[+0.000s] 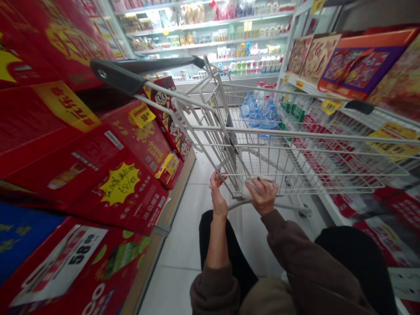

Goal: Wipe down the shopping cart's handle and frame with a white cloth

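Left hand (218,194) curled narrow on the near wire end of a white shopping cart (295,140); right hand (261,197) closed over a crumpled white wad (257,183), pressing against same wires, cart's long axis running forward.

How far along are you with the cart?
Done: the cart stands in the aisle beside the red boxes. In hand: the right hand presses a white cloth against the cart's near end, and the left hand holds the wire there. Left: the handle, with no hand on it.
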### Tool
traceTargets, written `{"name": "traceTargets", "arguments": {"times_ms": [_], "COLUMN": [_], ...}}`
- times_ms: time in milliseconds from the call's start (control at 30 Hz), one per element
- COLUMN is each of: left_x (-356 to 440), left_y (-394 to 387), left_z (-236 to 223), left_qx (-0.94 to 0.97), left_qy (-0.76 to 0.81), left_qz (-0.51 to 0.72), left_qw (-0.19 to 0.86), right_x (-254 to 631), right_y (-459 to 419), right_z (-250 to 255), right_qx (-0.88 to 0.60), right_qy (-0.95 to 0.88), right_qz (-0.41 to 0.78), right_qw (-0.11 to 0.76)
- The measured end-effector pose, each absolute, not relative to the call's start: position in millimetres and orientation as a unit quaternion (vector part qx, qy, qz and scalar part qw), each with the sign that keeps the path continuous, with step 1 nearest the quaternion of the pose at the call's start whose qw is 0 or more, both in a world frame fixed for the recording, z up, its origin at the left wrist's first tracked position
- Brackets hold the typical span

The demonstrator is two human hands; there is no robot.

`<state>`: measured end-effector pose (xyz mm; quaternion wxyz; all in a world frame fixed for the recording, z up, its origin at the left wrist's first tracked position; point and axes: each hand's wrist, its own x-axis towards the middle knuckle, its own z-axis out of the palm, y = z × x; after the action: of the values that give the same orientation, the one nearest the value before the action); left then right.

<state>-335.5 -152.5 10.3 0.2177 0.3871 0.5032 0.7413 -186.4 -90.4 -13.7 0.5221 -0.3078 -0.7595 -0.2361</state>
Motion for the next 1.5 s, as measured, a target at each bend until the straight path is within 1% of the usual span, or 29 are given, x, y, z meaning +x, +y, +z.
{"name": "traceTargets", "arguments": {"times_ms": [67,167,267,367,467,567,667,767,900,1033,1133,1267,1333,1400,1500], "left_x": [-334.6,-332.8,-337.0,-346.1,-350.8,-347.6,-344.4,-346.9,-352.1,-352.1,-352.3,-352.1,-350.9,-349.7,-349.5], "left_y": [-151.5,-150.6,-152.5,-156.6,-159.5,-160.3,-161.1,-163.9,-168.2,-168.5,-168.6,-170.0,-168.9,-166.2,-162.8], "left_z": [10.2,9.6,9.5,8.8,6.5,5.7,9.0,14.0,16.5,15.8,17.0,17.5,14.5,9.8,3.4], "left_qx": [0.376,0.358,0.353,0.366,0.373,0.367,0.354,0.357,0.388,0.412,0.426,0.439,0.428,0.414,0.398], "left_qy": [0.500,0.512,0.534,0.561,0.572,0.562,0.553,0.563,0.587,0.585,0.583,0.588,0.587,0.584,0.572], "left_qz": [0.744,0.746,0.742,0.723,0.709,0.715,0.725,0.718,0.687,0.673,0.670,0.660,0.666,0.675,0.690], "left_qw": [0.233,0.232,0.198,0.170,0.176,0.195,0.206,0.201,0.182,0.184,0.170,0.164,0.169,0.177,0.196], "right_x": [-183.4,-196.5,-214.7,-219.8,-219.2,-230.6,-249.2,-253.2,-238.4,-242.4,-251.3,-243.5,-237.1,-236.4,-246.9], "right_y": [-94.6,-102.3,-107.8,-113.9,-120.3,-122.0,-118.2,-117.0,-122.2,-121.2,-118.6,-126.4,-131.7,-134.3,-131.2], "right_z": [-21.8,-10.4,1.8,-3.0,-7.5,4.0,13.3,1.6,-20.3,-21.0,-32.0,-65.5,-72.9,-67.8,-49.5], "right_qx": [-0.315,-0.294,-0.304,-0.321,-0.311,-0.291,-0.269,-0.265,-0.275,-0.264,-0.261,-0.314,-0.338,-0.341,-0.319], "right_qy": [-0.754,-0.730,-0.747,-0.764,-0.764,-0.764,-0.787,-0.798,-0.797,-0.806,-0.830,-0.853,-0.857,-0.856,-0.842], "right_qz": [-0.218,-0.217,-0.232,-0.229,-0.195,-0.185,-0.195,-0.202,-0.150,-0.137,-0.134,-0.093,-0.065,-0.046,-0.057], "right_qw": [0.534,0.578,0.544,0.510,0.531,0.546,0.519,0.502,0.517,0.512,0.475,0.406,0.384,0.387,0.432]}}
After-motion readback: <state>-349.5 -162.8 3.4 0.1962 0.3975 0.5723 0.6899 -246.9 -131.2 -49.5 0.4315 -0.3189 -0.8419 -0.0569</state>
